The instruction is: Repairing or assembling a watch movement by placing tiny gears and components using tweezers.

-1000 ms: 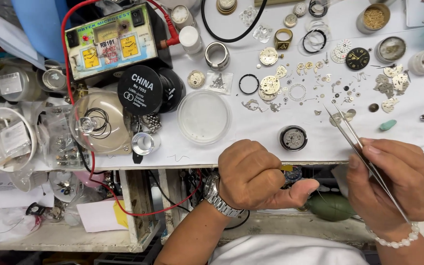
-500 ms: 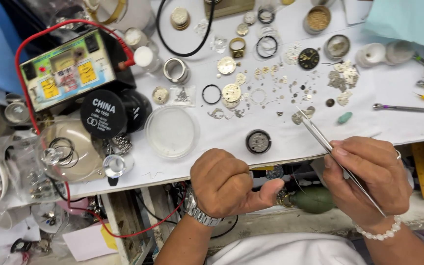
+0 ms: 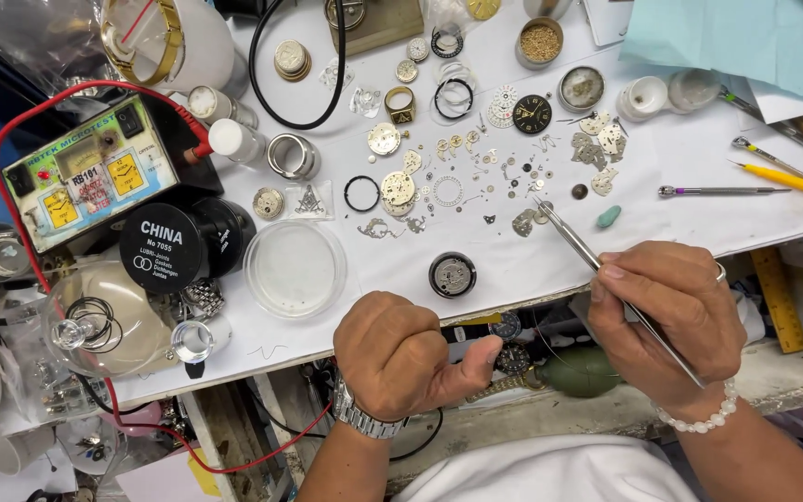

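Observation:
My right hand [image 3: 662,321] holds steel tweezers [image 3: 576,244] whose tips point up and left at a small metal plate [image 3: 523,222] among several scattered watch parts [image 3: 476,172] on the white sheet. My left hand [image 3: 401,358], with a metal wristwatch, is curled in a loose fist at the bench's front edge, thumb out to the right, holding nothing visible. A round watch movement in a black ring [image 3: 452,275] lies just above and between the two hands. A black dial [image 3: 532,113] lies further back.
A clear round dish [image 3: 295,268] and a black round tin [image 3: 169,246] sit left of my hands, with a tester box with red leads [image 3: 90,172] behind. A green blower [image 3: 580,372] lies under the bench edge. Screwdrivers [image 3: 778,174] lie at right.
The view has shifted, so the bench contents sit further right and lower. My right hand with the tweezers has lifted slightly toward the parts. My left hand stays in a fist.

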